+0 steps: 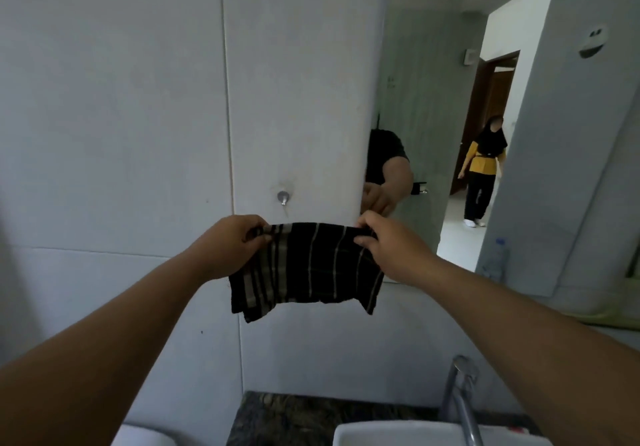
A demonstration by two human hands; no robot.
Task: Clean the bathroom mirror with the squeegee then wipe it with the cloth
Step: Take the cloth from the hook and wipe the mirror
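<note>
- Cloth [308, 265], dark with pale stripes, hangs stretched between two raised hands in front of the tiled wall [114, 116], just left of the mirror's lower left corner.
- Left hand [230, 244] grips the cloth's upper left corner; its fingers are curled round the fabric, with the thumb pressed on the front.
- Right hand [388, 246] pinches the upper right corner, fingers bent over the top edge and thumb below it.
- Top edge of the cloth runs nearly level from hand to hand; the lower edge hangs loose and uneven, with a longer flap at each bottom corner.
- Mirror [519, 168] fills the upper right of the view, its left edge meeting the wall tiles. It reflects a dark-sleeved arm and hand near that edge, a doorway, and a second person standing in the room beyond.
- Small metal hook [283, 197] sticks out of the wall above the left hand, apart from the cloth.
- Tap [460, 400] rises at the lower right, over the rim of a white basin [381, 435].
- Dark speckled counter [294, 418] lies left of the basin, below the cloth.
- Plastic bottle [497, 258] stands beside the mirror's lower right part; whether it is real or a reflection I cannot tell.
- Squeegee is not something I can make out anywhere.
</note>
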